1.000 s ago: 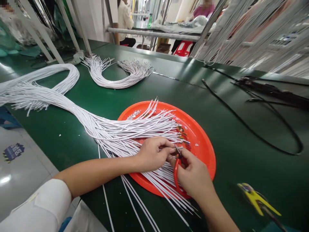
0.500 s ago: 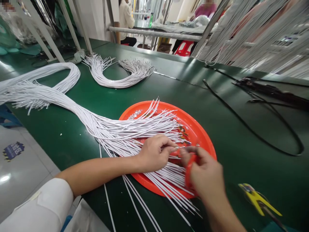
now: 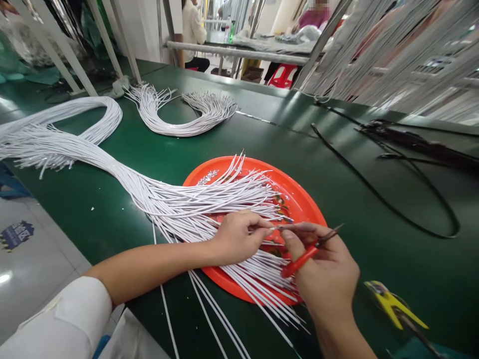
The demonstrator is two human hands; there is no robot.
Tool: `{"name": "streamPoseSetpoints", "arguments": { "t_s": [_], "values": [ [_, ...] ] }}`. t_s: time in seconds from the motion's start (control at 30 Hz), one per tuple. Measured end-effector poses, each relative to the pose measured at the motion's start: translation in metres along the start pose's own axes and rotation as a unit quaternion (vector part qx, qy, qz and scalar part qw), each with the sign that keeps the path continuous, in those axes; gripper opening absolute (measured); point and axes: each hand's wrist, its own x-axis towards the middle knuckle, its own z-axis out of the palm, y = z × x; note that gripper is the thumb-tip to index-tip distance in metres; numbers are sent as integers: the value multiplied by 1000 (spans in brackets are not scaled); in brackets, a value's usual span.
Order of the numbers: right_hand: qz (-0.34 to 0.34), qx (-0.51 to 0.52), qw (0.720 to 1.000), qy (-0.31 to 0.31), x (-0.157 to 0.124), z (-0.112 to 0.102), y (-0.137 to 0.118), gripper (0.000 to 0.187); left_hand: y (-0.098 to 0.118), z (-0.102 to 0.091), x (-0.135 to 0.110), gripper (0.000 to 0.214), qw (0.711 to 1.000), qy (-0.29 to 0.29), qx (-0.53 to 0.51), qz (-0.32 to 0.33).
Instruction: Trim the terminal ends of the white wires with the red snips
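My left hand (image 3: 239,238) is closed in a pinch on one thin white wire, close to its end, above the red oval tray (image 3: 305,199). My right hand (image 3: 327,269) holds red-handled scissors (image 3: 301,262) across its palm, with their dark pointed blades directed away to the right. Its thumb and forefinger meet at the tip of the same wire, touching or nearly touching the left fingertips. Beneath both hands a thick bundle of white wires (image 3: 187,202) fans out over the tray. Small silvery bits (image 3: 208,177) lie at the tray's far left side.
More white wires lie curved in a bundle (image 3: 183,128) further back on the green table (image 3: 269,139). A black cable (image 3: 374,192) loops at right. Yellow-handled snips (image 3: 396,306) lie near the front right. Metal frames stand behind, and other people (image 3: 193,30) sit beyond.
The scissors have turned in my right hand, so their blades now point right. My right fingers have closed in on the wire tip. My left hand has stayed nearly still.
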Motion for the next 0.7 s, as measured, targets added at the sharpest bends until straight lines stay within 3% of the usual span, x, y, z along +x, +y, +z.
{"name": "streamPoseSetpoints", "arguments": {
  "t_s": [0.2,0.53,0.7],
  "values": [
    [-12,-126,991,32,-1,-2,4,22,-1,-1,-2,12,1000,-8,19,10],
    [46,-22,998,-31,-3,0,12,21,-4,3,-2,13,989,-15,-130,-71],
    [62,29,998,-4,-1,-2,9,25,-1,2,-1,15,987,-14,-132,-86]
  ]
}}
